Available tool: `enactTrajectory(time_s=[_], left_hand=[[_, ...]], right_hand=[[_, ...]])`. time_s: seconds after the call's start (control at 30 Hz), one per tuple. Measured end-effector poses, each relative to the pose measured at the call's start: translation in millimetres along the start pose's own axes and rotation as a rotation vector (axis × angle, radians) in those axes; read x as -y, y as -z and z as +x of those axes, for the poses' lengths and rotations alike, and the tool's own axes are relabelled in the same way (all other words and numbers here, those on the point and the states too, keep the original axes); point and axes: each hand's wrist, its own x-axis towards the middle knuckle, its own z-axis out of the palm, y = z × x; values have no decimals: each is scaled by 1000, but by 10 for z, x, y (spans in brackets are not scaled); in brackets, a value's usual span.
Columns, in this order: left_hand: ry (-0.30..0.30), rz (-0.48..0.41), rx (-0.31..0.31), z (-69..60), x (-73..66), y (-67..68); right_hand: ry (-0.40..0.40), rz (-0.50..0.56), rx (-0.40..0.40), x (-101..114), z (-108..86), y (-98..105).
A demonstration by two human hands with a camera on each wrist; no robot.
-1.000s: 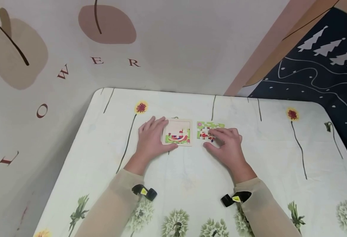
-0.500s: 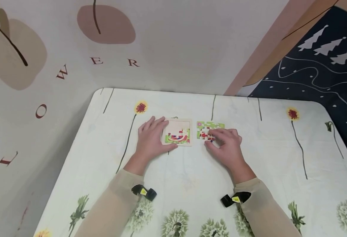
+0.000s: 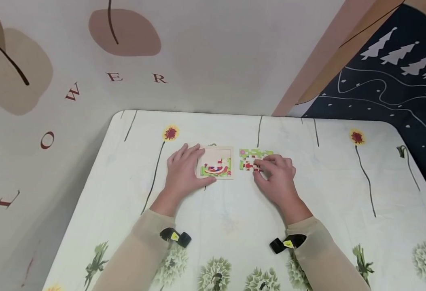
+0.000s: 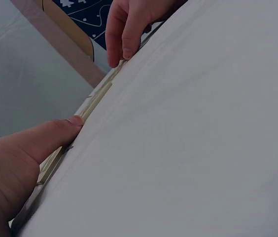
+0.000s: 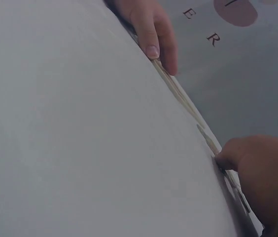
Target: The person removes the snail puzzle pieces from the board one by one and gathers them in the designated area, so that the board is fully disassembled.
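Observation:
A wooden jigsaw puzzle tray [image 3: 215, 150] lies on the table, its lower part filled with a colourful picture and its upper part bare. My left hand [image 3: 183, 171] holds the tray's left side, with fingers at the upper left and the thumb along the bottom edge. To the right lie joined or closely laid puzzle pieces [image 3: 247, 152] in green, red and white. My right hand [image 3: 277, 178] pinches a puzzle piece at their lower right between thumb and index finger; the fingers hide most of it. In the left wrist view the thumb [image 4: 62, 132] presses on the tray's edge.
The table [image 3: 227, 218] has a white cloth printed with flowers and stems. Its far edge meets a pale wall hanging [image 3: 213, 72] with letters. At the right is a dark panel [image 3: 384, 87] with white trees. Black wrist cameras [image 3: 288, 243] sit on both sleeves.
My right thumb has drawn up towards the index finger over the lower pieces, and the hand has risen slightly. The left hand stays on the tray. The head view has shifted a little.

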Motion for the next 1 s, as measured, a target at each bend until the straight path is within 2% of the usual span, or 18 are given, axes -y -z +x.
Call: enactTrajectory(time_s=[0.13,0.33,0.5,0.6,0.83,1.0], left_hand=[[2,3,3,9,2,28],[11,-9,5,-14,17,3],[4,-10,1,6,9,-2],[4,-1,5,2,9,20],[1,14,10,-7,2,9],[-1,16,2,-9,1,9]], right_hand=[[12,3,-5,41,27,-19],[102,-4,-27,131,48,-144],[155,-96,-24,281,99,-222],[158,-146,7,375,138,-292],[146,-179,167,516,231,-441],[112,-201,223,594,292,-501]])
